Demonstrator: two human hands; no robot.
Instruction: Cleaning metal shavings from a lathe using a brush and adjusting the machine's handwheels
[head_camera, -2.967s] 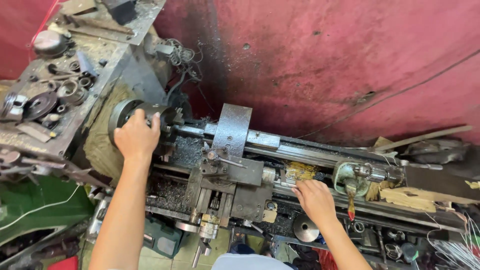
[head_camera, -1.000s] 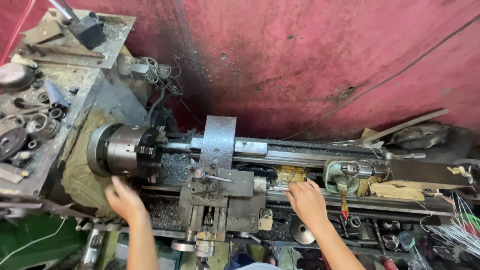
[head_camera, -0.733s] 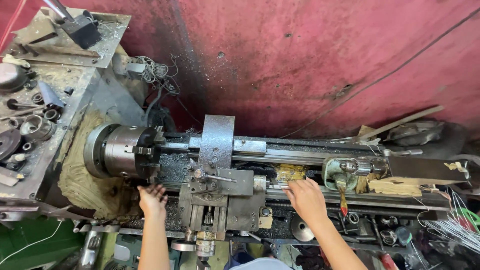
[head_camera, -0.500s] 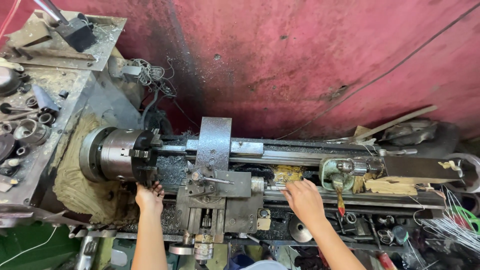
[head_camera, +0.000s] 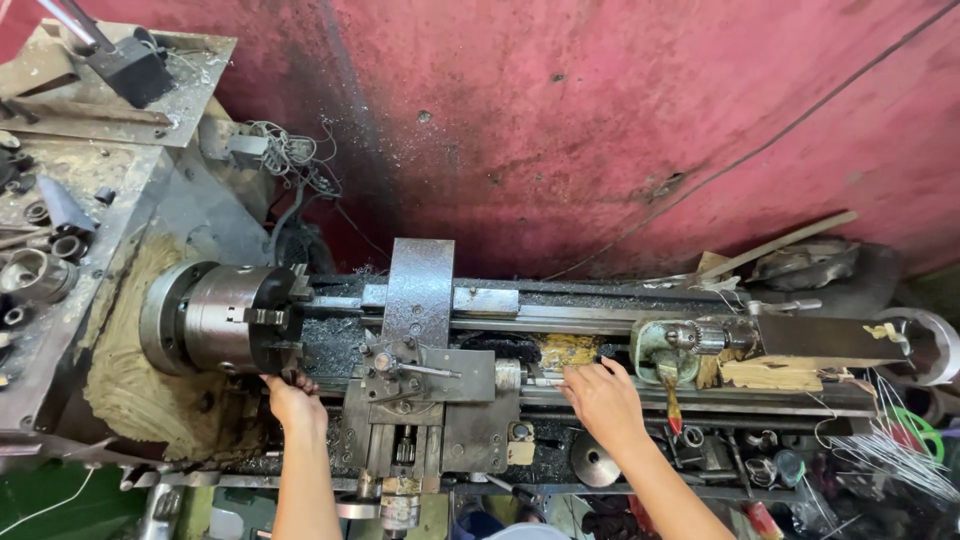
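I look down on a grimy metal lathe. Its steel chuck (head_camera: 225, 318) sits at the left, and the grey carriage with tool post (head_camera: 420, 375) stands in the middle. My left hand (head_camera: 293, 402) reaches up from below, its fingertips touching the chuck's lower front edge; it holds nothing. My right hand (head_camera: 602, 400) lies flat on the lathe bed (head_camera: 590, 318) to the right of the carriage, fingers spread, just left of the green tailstock with drill chuck (head_camera: 690, 340). A small handwheel (head_camera: 594, 460) is right below that hand.
A cluttered metal shelf (head_camera: 130, 110) with rings and parts is at the far left. A worn red wall (head_camera: 600, 120) runs behind the lathe. Wooden scraps (head_camera: 770, 372) lie on the bed's right end, wires (head_camera: 900, 450) at the lower right, and tangled cables (head_camera: 290, 160) behind the chuck.
My left hand has moved right and up from the lathe's front to the chuck's lower edge. My right hand has stayed on the bed. The view has shifted slightly.
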